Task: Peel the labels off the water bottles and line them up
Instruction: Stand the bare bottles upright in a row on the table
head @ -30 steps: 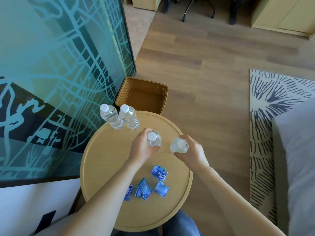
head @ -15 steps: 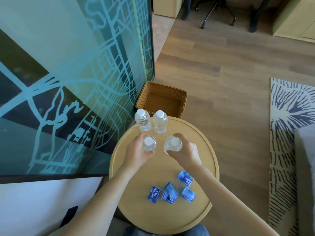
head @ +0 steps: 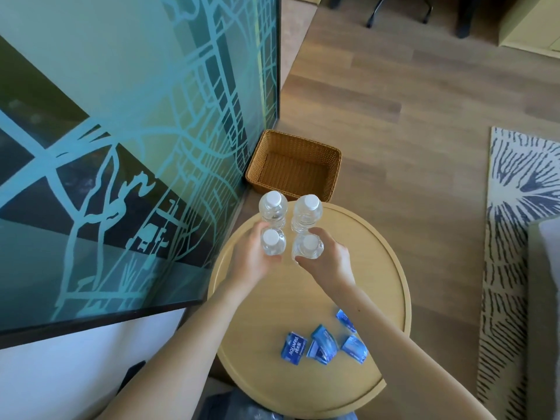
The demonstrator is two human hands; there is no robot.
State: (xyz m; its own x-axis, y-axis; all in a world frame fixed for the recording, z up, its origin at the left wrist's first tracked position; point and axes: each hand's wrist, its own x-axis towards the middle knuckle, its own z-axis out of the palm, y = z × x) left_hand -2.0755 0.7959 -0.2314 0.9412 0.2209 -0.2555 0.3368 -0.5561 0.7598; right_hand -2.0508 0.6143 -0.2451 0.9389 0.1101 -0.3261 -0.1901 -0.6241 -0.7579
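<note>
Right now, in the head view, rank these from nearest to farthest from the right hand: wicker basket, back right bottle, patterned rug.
From the right hand:
1. Back right bottle, just beyond the fingertips.
2. Wicker basket, on the floor past the table.
3. Patterned rug, far right.

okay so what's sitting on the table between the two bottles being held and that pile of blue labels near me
Nothing but bare tabletop and the person's own wrists, seen in the head view. The left hand and right hand grip the bottles; the peeled labels lie nearer.
</note>
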